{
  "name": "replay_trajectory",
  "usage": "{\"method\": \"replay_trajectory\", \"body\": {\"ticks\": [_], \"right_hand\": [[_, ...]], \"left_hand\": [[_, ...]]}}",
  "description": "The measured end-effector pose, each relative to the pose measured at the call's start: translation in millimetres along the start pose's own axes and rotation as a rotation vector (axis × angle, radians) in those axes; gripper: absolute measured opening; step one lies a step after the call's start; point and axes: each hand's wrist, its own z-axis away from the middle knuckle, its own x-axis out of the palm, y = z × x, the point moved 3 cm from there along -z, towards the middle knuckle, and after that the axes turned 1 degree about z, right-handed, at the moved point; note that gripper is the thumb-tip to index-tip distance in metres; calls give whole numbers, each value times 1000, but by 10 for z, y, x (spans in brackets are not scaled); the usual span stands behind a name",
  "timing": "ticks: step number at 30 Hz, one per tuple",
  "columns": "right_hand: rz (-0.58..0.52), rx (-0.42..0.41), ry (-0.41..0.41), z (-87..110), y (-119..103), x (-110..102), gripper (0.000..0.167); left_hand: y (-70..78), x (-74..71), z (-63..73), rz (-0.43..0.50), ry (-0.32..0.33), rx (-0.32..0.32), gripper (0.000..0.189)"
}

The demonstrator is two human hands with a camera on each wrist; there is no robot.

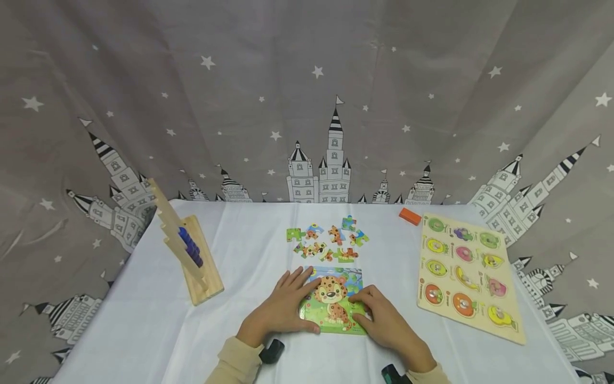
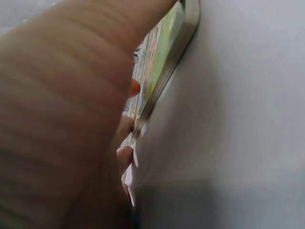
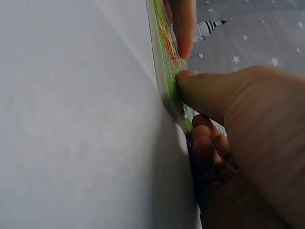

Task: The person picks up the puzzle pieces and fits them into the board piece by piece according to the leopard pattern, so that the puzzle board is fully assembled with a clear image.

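A small jigsaw board with a spotted cub picture lies between my hands on the white cloth. My left hand rests along its left side with fingers spread; the index finger reaches over the upper part and the thumb lies by the lower left corner. At the right side, my right hand grips the board's edge area, thumb on the face and the other fingers curled close to the edge. Just beyond the board lie several loose jigsaw pieces, some overlapping.
A wooden stand with a notched upright and blue pieces stands to the left. On the right lies a fruit peg puzzle, with an orange block by its far corner. A grey castle-print curtain hangs behind the table.
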Motion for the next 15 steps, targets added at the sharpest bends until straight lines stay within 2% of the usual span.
{"method": "replay_trajectory", "body": {"ticks": [8,11,15], "right_hand": [[-194,84,58,-93,84,-95,35],[-171,104,112,-211,110,-186,37],[-70,119,198,-473,207,-312,41]], "left_hand": [[1,7,12,16,-6,-3,113],[-2,9,7,2,-2,-1,114],[-9,11,1,1,1,-4,114]]}}
